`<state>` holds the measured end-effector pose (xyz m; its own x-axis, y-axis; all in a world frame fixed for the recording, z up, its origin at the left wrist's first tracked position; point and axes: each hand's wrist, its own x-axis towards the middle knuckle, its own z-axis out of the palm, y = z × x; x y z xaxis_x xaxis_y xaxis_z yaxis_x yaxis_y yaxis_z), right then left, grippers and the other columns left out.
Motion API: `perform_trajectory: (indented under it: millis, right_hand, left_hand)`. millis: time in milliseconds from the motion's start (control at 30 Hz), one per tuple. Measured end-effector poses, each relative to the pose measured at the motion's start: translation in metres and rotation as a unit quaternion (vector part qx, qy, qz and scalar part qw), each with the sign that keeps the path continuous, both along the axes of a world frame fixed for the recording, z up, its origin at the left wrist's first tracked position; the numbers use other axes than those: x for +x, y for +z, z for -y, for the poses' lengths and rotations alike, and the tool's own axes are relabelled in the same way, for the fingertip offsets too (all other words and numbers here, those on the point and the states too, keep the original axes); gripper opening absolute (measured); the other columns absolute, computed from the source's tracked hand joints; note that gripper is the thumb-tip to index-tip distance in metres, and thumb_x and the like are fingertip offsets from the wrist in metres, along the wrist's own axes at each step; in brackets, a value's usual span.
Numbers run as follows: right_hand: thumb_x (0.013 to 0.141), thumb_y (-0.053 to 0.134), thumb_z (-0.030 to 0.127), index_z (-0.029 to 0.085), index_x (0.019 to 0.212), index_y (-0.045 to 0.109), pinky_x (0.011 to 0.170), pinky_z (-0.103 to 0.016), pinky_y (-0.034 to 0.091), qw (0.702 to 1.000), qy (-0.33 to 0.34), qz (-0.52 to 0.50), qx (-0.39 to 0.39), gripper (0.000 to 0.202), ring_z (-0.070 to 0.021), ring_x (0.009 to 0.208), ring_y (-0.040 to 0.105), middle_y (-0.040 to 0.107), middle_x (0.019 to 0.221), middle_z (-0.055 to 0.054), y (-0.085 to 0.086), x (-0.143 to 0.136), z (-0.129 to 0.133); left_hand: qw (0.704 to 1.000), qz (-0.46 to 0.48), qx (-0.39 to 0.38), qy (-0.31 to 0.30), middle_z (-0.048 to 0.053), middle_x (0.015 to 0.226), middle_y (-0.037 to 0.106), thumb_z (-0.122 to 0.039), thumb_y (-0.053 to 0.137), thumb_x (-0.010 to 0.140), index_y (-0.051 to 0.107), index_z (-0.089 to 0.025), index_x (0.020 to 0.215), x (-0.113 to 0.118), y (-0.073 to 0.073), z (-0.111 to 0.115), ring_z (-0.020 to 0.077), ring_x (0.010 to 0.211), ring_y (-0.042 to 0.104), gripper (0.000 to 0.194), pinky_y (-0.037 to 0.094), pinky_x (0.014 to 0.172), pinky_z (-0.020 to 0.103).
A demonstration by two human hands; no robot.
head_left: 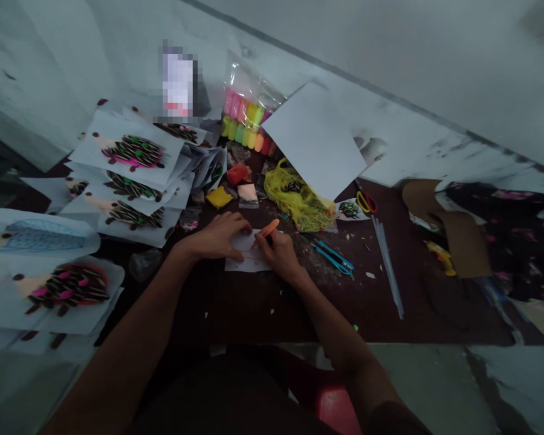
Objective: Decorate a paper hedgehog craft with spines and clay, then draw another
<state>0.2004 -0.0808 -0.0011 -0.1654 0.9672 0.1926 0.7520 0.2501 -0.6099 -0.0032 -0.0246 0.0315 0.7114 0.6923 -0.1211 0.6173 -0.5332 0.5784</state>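
Observation:
A small white sheet of paper (247, 261) with faint reddish lines lies on the dark table in front of me. My left hand (222, 235) rests over the sheet's left part, palm down, thumb apart from the other fingers. An orange marker (270, 228) slants up out of my right hand (278, 254), which is closed round it above the sheet's right side. Fingers hide the marker's tip. Just right of this hand lie blue snips or a cutter (333, 257).
Papers bearing hedgehog pictures (131, 151) are stacked at the left. Behind the hands stand a yellow plastic bag (294, 199), a clear pack of coloured clay (247, 118) and a leaning white sheet (320, 139). Scissors (366, 202) and clear sticks (387, 269) lie to the right.

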Motion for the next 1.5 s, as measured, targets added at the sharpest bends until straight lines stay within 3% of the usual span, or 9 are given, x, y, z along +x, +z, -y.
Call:
perform_trajectory:
  millis: [1067, 1500]
  right_hand:
    - [0.097, 0.058, 0.037, 0.018, 0.087, 0.068, 0.07, -0.027, 0.048, 1.0, -0.01, -0.018, 0.005, 0.023, -0.0194, 0.075, 0.069, 0.074, 0.083, -0.008, 0.0003, 0.0009, -0.0036]
    - [0.097, 0.058, 0.036, 0.018, 0.087, 0.066, 0.066, -0.026, 0.046, 1.0, -0.001, -0.008, 0.002, 0.023, -0.0179, 0.068, 0.067, 0.072, 0.076, -0.006, 0.0038, -0.0029, -0.0005]
  left_hand:
    - [1.0, 0.012, 0.01, 0.009, 0.006, 0.113, 0.06, -0.042, 0.079, 0.064, 0.064, -0.025, 0.109, 0.0014, -0.0077, -0.0003, 0.0311, 0.108, 0.055, 0.05, 0.043, 0.092, 0.042]
    - [1.0, -0.002, 0.028, 0.003, 0.006, 0.118, 0.061, -0.04, 0.081, 0.064, 0.065, -0.027, 0.114, 0.0006, -0.0094, -0.0003, 0.0308, 0.111, 0.055, 0.053, 0.043, 0.095, 0.041]
